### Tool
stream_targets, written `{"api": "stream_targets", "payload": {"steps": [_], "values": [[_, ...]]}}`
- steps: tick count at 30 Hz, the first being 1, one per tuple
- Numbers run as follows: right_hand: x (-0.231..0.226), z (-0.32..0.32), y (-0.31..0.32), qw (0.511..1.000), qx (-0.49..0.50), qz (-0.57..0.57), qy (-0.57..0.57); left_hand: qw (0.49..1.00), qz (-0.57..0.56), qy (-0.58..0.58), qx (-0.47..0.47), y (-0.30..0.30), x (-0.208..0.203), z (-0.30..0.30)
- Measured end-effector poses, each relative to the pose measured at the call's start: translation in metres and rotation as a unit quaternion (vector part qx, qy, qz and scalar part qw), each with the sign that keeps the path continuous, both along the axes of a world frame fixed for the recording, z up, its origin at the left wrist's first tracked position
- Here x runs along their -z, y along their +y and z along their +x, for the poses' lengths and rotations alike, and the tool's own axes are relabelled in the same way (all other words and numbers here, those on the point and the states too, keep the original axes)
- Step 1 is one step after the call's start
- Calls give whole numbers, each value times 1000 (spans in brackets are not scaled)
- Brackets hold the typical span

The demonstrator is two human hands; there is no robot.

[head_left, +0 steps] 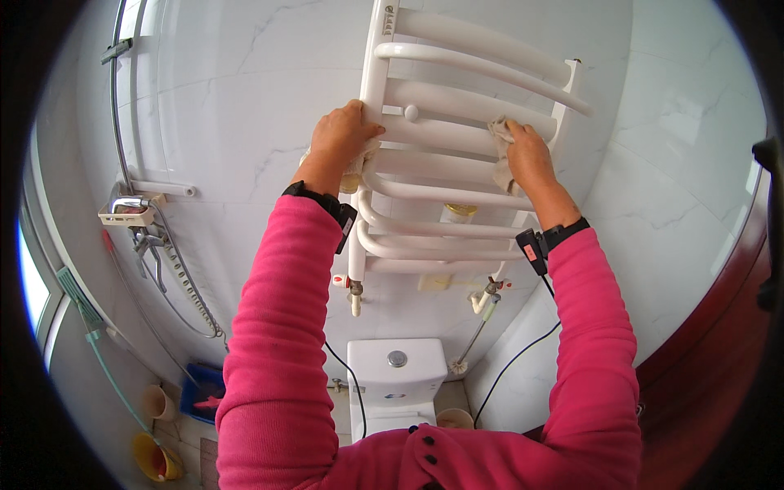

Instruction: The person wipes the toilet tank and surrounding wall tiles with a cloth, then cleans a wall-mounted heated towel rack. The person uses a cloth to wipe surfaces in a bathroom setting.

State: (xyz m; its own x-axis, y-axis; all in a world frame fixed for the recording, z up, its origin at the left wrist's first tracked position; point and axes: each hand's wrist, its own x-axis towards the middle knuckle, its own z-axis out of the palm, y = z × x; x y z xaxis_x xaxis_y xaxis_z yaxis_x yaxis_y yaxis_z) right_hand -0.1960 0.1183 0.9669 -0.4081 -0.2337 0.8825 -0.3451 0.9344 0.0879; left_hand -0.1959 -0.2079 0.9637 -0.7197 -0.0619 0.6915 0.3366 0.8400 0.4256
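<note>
Clamping 1 crumpled beige fabric cloth (501, 153) each, left grip (341, 135) and right grip (530, 155) press a white ladder-shaped metal rack (441, 136).

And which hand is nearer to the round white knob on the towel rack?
Left. The left hand is close by, left of the knob, at the rack's side post; the right hand is farther off to the knob's right, holding a cloth.
</note>
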Motion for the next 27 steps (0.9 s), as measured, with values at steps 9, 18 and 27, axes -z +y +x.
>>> {"api": "stream_targets", "payload": {"steps": [9, 18, 27], "values": [[13, -21, -105, 992, -113, 33, -41, 1000, 4, 2, 5, -1, 2, 0], [17, -24, -99, 945, -233, 131, -188, 1000, 6, 2, -2, 0, 5, -4], [-3, -5, -33, 896, 48, 298, -325, 1000, 9, 5, -5, 0, 8, -4]]}}
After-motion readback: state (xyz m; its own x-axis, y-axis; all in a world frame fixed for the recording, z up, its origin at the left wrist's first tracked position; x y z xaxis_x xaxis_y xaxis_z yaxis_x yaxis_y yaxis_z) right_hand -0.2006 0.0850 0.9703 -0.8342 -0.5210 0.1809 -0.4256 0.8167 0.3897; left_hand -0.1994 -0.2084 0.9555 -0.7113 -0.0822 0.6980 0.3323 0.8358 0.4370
